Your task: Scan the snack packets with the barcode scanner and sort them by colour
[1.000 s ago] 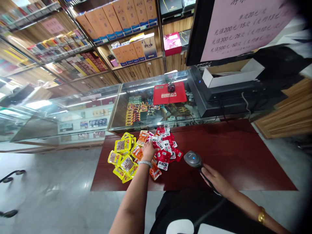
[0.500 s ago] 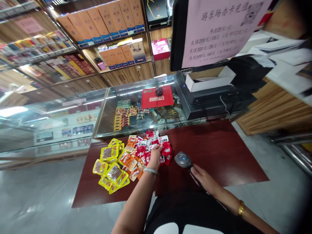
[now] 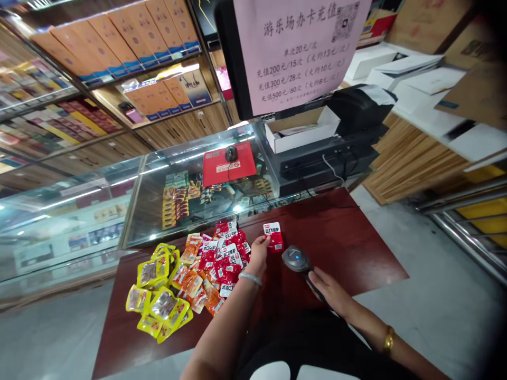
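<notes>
**One red packet now apart from the pile, beside the scanner**

The scanner (image 3: 296, 258) is the landmark here. Half a second earlier, the left hand (image 3: 259, 256) is over the red packets, its packet overlapping them; now that red packet (image 3: 273, 238) is clear of the heap, just beyond and to the left of the scanner's head, near it but apart. For the work in hand, this means a single packet is set off from the others, with its printed face up. Whether it rests on the worktop (image 3: 348, 232) or is slightly raised, I cannot tell.

The left grip is nearly closed, thumb and fingers pinching the packet's near left edge. The right hand (image 3: 328, 287), on the near right side of the scanner, has its grip wrapped around the handle. A blue light shows on the scanner's head.

Left of the scanner lie the remaining red packets (image 3: 229, 256), then orange packets (image 3: 194, 282), and farthest left, yellow packets (image 3: 168, 306).

The held packet carries bold black characters on white, apparently 爽口魔芋. Above and beyond the scanner, a pink sheet (image 3: 301, 58) reads 游乐场办卡充值, with 单次20元/次, then 充值200元/15次, 300元/28次 and 500元/60次, plus a QR code; its bottom line is too faint. The red mat (image 3: 245, 171), beyond and left of the scanner, has a white label too small to read.
</notes>
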`<state>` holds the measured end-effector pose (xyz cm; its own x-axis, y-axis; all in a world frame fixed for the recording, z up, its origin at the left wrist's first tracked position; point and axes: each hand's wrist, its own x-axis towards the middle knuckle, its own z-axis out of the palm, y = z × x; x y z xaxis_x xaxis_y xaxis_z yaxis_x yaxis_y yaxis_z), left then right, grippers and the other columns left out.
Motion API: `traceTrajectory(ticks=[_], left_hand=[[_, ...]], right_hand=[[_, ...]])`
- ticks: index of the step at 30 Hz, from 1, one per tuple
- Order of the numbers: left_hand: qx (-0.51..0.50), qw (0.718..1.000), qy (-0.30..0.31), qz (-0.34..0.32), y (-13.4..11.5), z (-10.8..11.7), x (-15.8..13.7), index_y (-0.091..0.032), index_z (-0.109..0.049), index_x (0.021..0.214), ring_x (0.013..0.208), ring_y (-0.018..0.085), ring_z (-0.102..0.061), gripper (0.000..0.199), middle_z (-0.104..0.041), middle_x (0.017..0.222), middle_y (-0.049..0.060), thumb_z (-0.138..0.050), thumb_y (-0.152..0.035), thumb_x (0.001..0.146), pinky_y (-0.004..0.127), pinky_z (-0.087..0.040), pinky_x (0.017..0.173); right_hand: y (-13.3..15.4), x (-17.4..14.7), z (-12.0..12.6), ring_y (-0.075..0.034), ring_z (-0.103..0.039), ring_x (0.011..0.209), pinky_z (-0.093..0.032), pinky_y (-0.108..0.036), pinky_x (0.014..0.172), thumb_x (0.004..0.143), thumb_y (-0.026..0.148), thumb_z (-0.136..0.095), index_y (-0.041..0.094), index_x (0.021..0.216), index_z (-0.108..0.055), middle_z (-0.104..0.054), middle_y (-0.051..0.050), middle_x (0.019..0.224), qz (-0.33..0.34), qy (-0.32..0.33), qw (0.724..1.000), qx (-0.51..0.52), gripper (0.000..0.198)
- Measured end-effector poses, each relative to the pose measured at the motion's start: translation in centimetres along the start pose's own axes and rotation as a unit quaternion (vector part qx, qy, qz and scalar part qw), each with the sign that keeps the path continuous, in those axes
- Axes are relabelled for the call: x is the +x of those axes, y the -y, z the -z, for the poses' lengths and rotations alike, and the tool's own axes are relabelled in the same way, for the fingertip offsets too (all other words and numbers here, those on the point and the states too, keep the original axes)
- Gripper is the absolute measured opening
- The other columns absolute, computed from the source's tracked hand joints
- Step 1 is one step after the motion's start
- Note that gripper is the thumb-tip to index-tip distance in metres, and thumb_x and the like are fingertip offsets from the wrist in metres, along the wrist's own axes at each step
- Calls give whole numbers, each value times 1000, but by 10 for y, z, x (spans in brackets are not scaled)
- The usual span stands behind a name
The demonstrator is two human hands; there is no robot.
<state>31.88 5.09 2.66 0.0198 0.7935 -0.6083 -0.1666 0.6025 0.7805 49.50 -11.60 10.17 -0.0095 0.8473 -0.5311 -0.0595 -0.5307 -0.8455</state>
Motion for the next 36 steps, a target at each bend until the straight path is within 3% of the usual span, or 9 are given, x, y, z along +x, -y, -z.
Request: traceTrajectory(ticks=[6,12,17,22,27,29,31,34,36], left_hand=[[-2,999,30,13,17,-24,11,-14,-69,82,66,16,-65,42,-71,74,4,-87,-46,60,32,-52,73],[6,999,32,35,28,-51,16,-11,-70,82,64,18,-66,33,-72,73,7,-85,-33,63,32,-52,69],[4,999,39,28,31,-56,16,-12,-70,82,64,17,-65,33,-72,73,7,-85,-35,64,32,-53,68],[4,998,52,21,34,-61,18,-14,-70,83,65,14,-63,38,-71,75,4,-86,-41,63,29,-51,71],[58,989,118,64,38,-80,23,-14,-72,103,69,15,-64,38,-73,81,6,-81,-34,72,30,-51,72],[152,984,88,28,35,-71,22,-15,-72,105,71,16,-64,32,-73,82,7,-78,-26,76,30,-51,74],[282,957,52,-47,27,-45,13,-17,-72,99,78,18,-65,23,-73,86,8,-75,-20,77,32,-51,80],[482,859,-33,-170,13,18,-17,-18,-69,104,105,26,-63,27,-71,104,11,-73,-22,79,39,-44,98],[571,788,-133,-190,6,64,-42,-15,-63,120,121,32,-55,43,-65,120,16,-72,-30,81,44,-37,107]], right_hand=[[6,-3,15,-16,-46,59,-37,-27,53,87,78,-51,23,89,-62,-52,3,66,-5,-34,999,-1,56],[-11,-6,31,-19,-56,65,-44,-29,58,85,78,-53,24,96,-64,-60,1,71,-36,-61,997,14,56],[-17,-8,36,-18,-54,62,-46,-29,60,84,78,-55,24,84,-60,-56,3,66,-44,-73,996,27,54],[-16,-7,39,-19,-57,68,-47,-28,59,84,79,-54,24,88,-61,-60,0,73,-48,-93,994,18,56],[-22,-4,45,-21,-59,66,-49,-31,63,80,82,-55,25,86,-62,-60,1,68,-67,-93,993,30,58],[-23,-3,44,-20,-57,62,-49,-32,61,80,81,-57,26,82,-61,-60,1,66,-76,-92,992,37,55],[-22,-2,41,-20,-56,60,-47,-31,58,80,79,-60,27,82,-61,-60,1,66,-85,-84,992,46,52],[-20,3,30,-19,-53,59,-44,-29,54,80,78,-61,27,83,-62,-58,1,65,-90,-56,993,48,52],[-20,7,20,-17,-51,58,-41,-28,52,80,78,-61,26,85,-63,-55,3,64,-83,-35,995,38,53]])
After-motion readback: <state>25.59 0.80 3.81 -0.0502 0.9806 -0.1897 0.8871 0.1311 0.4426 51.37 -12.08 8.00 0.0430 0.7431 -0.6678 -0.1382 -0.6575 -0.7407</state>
